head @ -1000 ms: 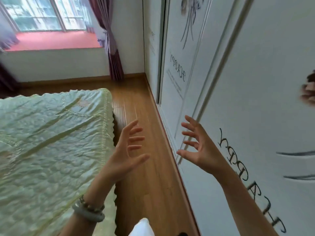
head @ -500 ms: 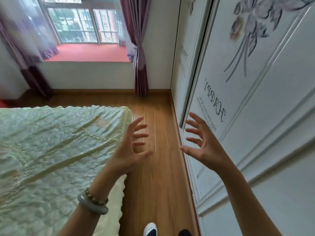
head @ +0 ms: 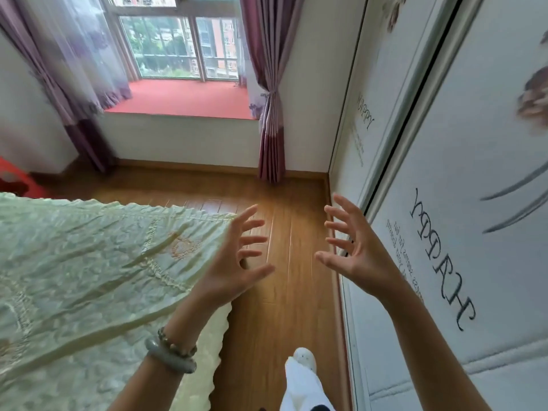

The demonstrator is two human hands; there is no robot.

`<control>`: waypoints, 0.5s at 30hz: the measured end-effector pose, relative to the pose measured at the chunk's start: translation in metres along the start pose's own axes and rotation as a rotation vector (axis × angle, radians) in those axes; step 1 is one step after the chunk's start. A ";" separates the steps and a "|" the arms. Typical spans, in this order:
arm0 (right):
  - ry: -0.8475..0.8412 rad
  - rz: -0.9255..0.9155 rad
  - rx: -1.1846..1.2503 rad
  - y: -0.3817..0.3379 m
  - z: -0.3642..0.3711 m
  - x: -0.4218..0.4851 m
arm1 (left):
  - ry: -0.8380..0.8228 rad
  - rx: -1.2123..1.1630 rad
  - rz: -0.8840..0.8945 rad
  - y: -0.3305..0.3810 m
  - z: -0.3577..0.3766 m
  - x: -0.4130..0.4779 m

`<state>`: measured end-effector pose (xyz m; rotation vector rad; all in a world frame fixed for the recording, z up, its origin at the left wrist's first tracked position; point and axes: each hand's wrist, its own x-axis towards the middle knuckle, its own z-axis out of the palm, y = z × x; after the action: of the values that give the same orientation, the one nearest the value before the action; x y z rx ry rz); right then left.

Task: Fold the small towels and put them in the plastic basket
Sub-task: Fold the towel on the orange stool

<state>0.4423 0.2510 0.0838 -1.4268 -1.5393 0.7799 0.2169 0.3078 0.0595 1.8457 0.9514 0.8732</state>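
Both splayed, empty, palms facing: left hand (head: 227,272), right hand (head: 362,259).

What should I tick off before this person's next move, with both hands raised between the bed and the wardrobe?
1. Left hand free: ok, fingers spread, holding nothing.
2. Right hand free: ok, fingers spread, holding nothing.
3. Small towels in view: not ok, none on the bed cover or wooden floor.
4. Plastic basket in view: not ok, none seen.
5. Red thing at the left edge: cannot tell what it is.
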 end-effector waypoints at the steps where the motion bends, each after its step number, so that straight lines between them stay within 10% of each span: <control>1: -0.011 -0.006 0.003 0.009 -0.006 0.023 | 0.017 0.003 -0.005 -0.005 0.001 0.021; 15: -0.147 -0.001 0.030 0.094 -0.077 0.287 | 0.172 0.014 -0.064 -0.055 0.000 0.265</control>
<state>0.5636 0.5380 0.0843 -1.3723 -1.6312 0.9213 0.3250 0.5558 0.0606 1.7628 1.1189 1.0009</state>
